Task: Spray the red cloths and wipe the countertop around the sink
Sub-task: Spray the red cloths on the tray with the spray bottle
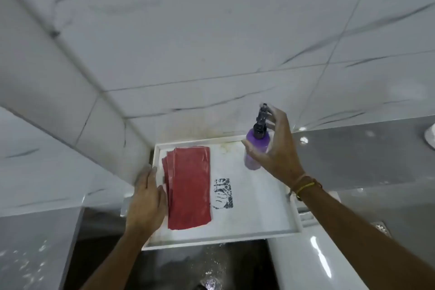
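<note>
A stack of flat red cloths [189, 186] lies on the left half of a white tray [259, 209]. My left hand [147, 202] rests flat on the tray's left edge, its fingers touching the side of the cloths. My right hand [275, 150] holds a purple spray bottle [257, 148] with a black pump top, lifted above the tray's far right corner. The fingers wrap the bottle's body and one finger lies by the nozzle. The grey countertop [353, 158] runs to the right of the tray.
The tray sits in a corner of white marble-look wall tiles [211, 42], with a black printed mark [223, 193] on its floor. Dark wet floor [200, 271] shows below. A white glossy rim [306, 266] and a metal drain [382, 228] lie at lower right.
</note>
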A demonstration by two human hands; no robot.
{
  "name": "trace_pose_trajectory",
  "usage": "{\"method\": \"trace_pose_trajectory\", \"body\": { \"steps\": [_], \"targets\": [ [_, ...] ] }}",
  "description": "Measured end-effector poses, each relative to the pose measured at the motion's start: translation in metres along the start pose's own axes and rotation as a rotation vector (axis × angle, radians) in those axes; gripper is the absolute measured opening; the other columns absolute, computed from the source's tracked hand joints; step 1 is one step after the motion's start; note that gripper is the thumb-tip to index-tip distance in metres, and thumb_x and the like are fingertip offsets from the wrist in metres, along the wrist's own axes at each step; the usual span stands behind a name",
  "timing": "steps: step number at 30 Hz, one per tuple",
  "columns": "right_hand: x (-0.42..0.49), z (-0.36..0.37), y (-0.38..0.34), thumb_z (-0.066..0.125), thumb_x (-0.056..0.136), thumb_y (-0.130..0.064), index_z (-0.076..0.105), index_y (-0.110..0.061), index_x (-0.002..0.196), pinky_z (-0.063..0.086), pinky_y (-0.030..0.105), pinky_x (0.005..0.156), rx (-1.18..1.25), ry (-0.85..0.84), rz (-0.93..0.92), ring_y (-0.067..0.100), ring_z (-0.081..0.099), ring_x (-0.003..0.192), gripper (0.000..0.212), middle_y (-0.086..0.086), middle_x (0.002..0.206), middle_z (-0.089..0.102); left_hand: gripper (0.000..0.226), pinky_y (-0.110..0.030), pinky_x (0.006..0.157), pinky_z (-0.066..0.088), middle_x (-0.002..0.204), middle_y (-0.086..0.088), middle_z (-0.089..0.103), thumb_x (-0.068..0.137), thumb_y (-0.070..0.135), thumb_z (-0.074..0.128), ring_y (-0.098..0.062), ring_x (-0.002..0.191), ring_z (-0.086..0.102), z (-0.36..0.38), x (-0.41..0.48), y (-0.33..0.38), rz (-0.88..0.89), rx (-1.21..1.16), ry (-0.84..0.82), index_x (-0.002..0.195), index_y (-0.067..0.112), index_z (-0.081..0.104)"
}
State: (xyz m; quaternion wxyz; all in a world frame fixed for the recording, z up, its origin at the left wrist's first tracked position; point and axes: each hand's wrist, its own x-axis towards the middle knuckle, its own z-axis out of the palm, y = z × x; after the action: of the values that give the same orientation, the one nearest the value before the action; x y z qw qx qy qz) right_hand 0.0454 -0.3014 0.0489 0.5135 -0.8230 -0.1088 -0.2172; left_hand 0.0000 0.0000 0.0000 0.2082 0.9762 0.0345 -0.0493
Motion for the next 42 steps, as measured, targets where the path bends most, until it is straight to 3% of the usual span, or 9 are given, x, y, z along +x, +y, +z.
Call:
{"method": "trace_pose_trajectory", "body": {
  "steps": [6, 13, 16, 19, 23, 27, 30, 34, 42],
  "targets": [
    [0.013, 0.037, 0.011, 0.063, 0.079, -0.012, 0.042, -0.010, 0.132, 0.045, 0.004, 0.082, 0.019, 0.230, 0.099, -0.009, 0.060, 0.090, 0.058, -0.034, 0.128, 0.043, 0.070, -0.045, 0.120, 0.022, 0.164, -0.007, 0.001, 0.094, 0.042, 0.019, -0.025, 0.151, 0.010, 0.021, -0.014, -0.019, -0.030, -0.049, -0.076, 0.153, 0.009, -0.002],
    [0.011, 0.052, 0.032, 0.071, 0.072, -0.011, 0.040, -0.013, 0.135, 0.044, 0.008, 0.090, -0.092, 0.353, 0.121, -0.011, 0.048, 0.111, 0.071, -0.003, 0.132, 0.050, 0.073, -0.050, 0.114, 0.033, 0.164, -0.006, 0.004, 0.093, 0.042, 0.023, -0.026, 0.149, 0.016, 0.029, -0.012, -0.025, -0.035, -0.019, -0.055, 0.153, 0.011, -0.004],
    [0.016, 0.051, 0.024, 0.071, 0.071, -0.003, 0.043, -0.005, 0.133, 0.047, 0.014, 0.089, -0.102, 0.295, 0.138, -0.010, 0.048, 0.105, 0.067, 0.005, 0.127, 0.054, 0.071, -0.051, 0.113, 0.034, 0.164, -0.005, 0.005, 0.098, 0.031, 0.036, -0.028, 0.149, 0.019, 0.031, -0.014, -0.027, -0.066, -0.027, -0.073, 0.153, 0.012, -0.005],
    [0.016, 0.042, -0.008, 0.071, 0.070, 0.005, 0.048, -0.001, 0.128, 0.041, 0.005, 0.089, -0.044, 0.254, 0.137, -0.007, 0.051, 0.102, 0.063, 0.003, 0.120, 0.056, 0.076, -0.052, 0.116, 0.032, 0.164, -0.007, 0.006, 0.092, 0.047, 0.023, -0.027, 0.150, 0.017, 0.026, -0.015, -0.020, -0.063, -0.026, -0.105, 0.153, 0.010, -0.004],
    [-0.017, 0.035, -0.080, 0.072, 0.068, -0.016, 0.050, -0.034, 0.108, 0.044, -0.002, 0.069, 0.093, 0.104, 0.246, -0.012, 0.058, 0.081, 0.049, -0.032, 0.089, 0.056, 0.074, -0.047, 0.118, 0.030, 0.164, -0.007, 0.003, 0.095, 0.043, 0.028, -0.025, 0.150, 0.015, 0.022, -0.015, -0.013, -0.076, -0.018, -0.122, 0.152, 0.010, -0.007],
    [-0.045, 0.052, -0.116, 0.075, 0.073, -0.009, 0.057, -0.030, 0.105, 0.050, 0.015, 0.061, 0.213, -0.129, 0.454, 0.002, 0.054, 0.061, 0.043, -0.010, 0.078, 0.058, 0.082, -0.047, 0.119, 0.028, 0.164, -0.009, 0.002, 0.094, 0.042, 0.040, -0.026, 0.150, 0.014, 0.014, -0.016, -0.011, -0.063, -0.039, -0.110, 0.152, 0.009, -0.007],
    [-0.054, 0.071, -0.119, 0.074, 0.075, -0.006, 0.057, -0.022, 0.100, 0.053, 0.016, 0.068, 0.158, -0.163, 0.606, 0.010, 0.059, 0.073, 0.035, -0.003, 0.083, 0.060, 0.084, -0.047, 0.119, 0.028, 0.164, -0.009, 0.003, 0.094, 0.042, 0.044, -0.027, 0.150, 0.015, 0.014, -0.017, -0.013, -0.063, -0.040, -0.107, 0.152, 0.009, -0.008],
    [-0.070, 0.085, -0.115, 0.075, 0.076, -0.013, 0.056, -0.018, 0.106, 0.059, 0.040, 0.084, 0.119, -0.299, 0.764, 0.024, 0.066, 0.088, 0.035, 0.003, 0.094, 0.065, 0.085, -0.045, 0.120, 0.025, 0.164, -0.009, 0.003, 0.094, 0.045, 0.043, -0.026, 0.150, 0.014, 0.020, -0.019, -0.016, -0.053, -0.035, -0.096, 0.152, 0.010, -0.009],
    [-0.077, 0.095, -0.116, 0.073, 0.075, -0.008, 0.060, -0.017, 0.094, 0.061, 0.033, 0.064, 0.191, -0.287, 0.940, 0.020, 0.066, 0.063, 0.025, 0.008, 0.083, 0.066, 0.078, -0.039, 0.121, 0.018, 0.164, -0.009, 0.002, 0.099, 0.041, 0.038, -0.024, 0.151, 0.010, 0.024, -0.019, -0.023, -0.026, -0.050, -0.057, 0.152, 0.009, -0.009]
  ]
}}
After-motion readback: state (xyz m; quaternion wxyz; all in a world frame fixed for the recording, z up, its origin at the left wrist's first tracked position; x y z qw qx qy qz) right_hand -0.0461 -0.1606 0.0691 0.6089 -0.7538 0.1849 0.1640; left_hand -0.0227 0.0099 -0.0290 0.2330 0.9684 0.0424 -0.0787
